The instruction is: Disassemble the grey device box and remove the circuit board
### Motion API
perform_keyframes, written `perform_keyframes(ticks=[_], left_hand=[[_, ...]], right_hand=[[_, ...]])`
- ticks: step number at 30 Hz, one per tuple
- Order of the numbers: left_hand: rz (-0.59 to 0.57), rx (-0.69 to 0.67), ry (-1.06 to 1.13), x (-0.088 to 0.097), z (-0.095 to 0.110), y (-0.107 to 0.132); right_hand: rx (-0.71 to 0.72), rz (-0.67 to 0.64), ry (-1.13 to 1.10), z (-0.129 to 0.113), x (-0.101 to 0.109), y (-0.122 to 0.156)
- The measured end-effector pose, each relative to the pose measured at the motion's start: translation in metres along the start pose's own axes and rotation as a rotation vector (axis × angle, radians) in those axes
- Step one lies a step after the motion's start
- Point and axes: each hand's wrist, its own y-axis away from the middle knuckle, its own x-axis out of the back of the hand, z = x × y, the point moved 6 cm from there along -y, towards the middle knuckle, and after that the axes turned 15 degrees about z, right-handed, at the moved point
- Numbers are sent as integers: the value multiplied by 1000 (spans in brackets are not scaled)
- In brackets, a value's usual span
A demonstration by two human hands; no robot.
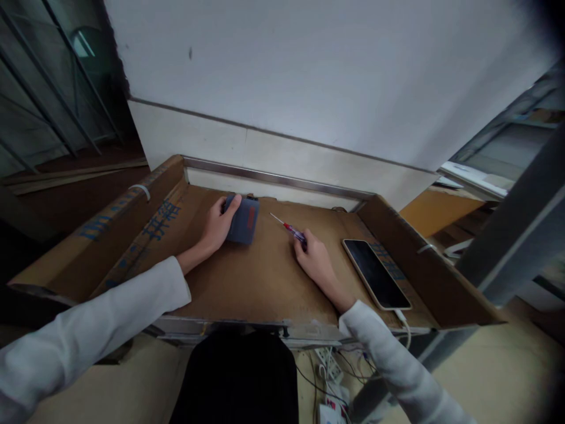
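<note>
My left hand rests on the cardboard-covered table, fingers curled round the left side of a small dark blue-grey box with a red label. My right hand lies further right, its fingers closed on the purple-and-red handle of a small screwdriver. The screwdriver's thin metal tip points up and left, toward the box but apart from it. Both arms wear white sleeves.
A black smartphone lies face up at the right, with a white cable at its near end. Raised cardboard flaps border the table left and right. A white wall stands behind. A power strip and cables lie on the floor below.
</note>
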Motion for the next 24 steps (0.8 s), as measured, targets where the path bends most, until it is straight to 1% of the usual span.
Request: perform_keyframes(ticks=[4,7,9,11,13,15,20,24], left_hand=[[-56,60,11,-5,-6,1],[-104,79,13,-9,-10,3],[-153,108,7,-13,-14,5],[-214,165,-15,-16,-19,7],[-268,212,-44,-19,-24,10],[-304,228,-66,-21,-26,12],[-331,203,-61,-22,-23,14],[-325,199,-64,-23,-27,14]], right_hand=[[4,25,33,2,0,0],[-27,58,67,6,1,0],[-57,69,99,9,2,1],[-76,73,130,11,2,1],[-77,71,156,11,2,1],[-67,64,176,11,2,1],[-43,84,200,9,2,-1],[-47,127,268,8,5,0]])
